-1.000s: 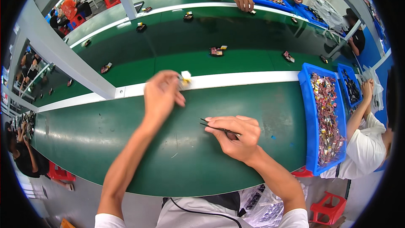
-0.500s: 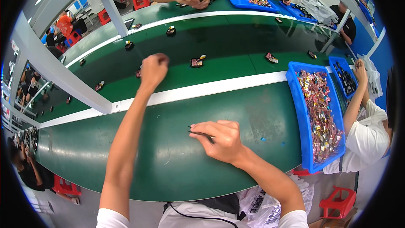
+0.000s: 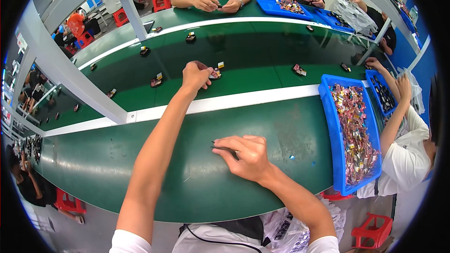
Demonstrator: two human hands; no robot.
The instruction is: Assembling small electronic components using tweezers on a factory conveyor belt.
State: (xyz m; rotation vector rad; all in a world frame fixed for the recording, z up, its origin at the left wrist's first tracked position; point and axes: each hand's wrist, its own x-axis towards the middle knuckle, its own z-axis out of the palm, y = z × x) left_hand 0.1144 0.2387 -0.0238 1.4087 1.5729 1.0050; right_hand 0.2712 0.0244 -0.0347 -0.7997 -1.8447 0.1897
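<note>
My left hand (image 3: 196,76) reaches over the green conveyor belt, its fingertips at the left edge of a small black part with pink film and a yellow-white tab (image 3: 215,73). Its fingers look parted, and the part still rests on the belt. Above the near green work surface, my right hand (image 3: 246,157) is closed around dark tweezers (image 3: 226,149), whose tips point left. Another such part (image 3: 156,81) lies on the belt left of my left hand. A similar one (image 3: 299,70) sits farther right.
A blue tray (image 3: 328,133) full of small pink and yellow pieces stands at my right, beside a smaller blue tray of black parts (image 3: 385,94). White metal rails (image 3: 262,97) edge the belt, and a frame post (image 3: 77,65) slants at left. Co-workers sit opposite and at right.
My left hand has moved right, from beside the left part to the middle one, and its fingers now meet that part's edge. My right hand stays nearly still with the tweezers.
</note>
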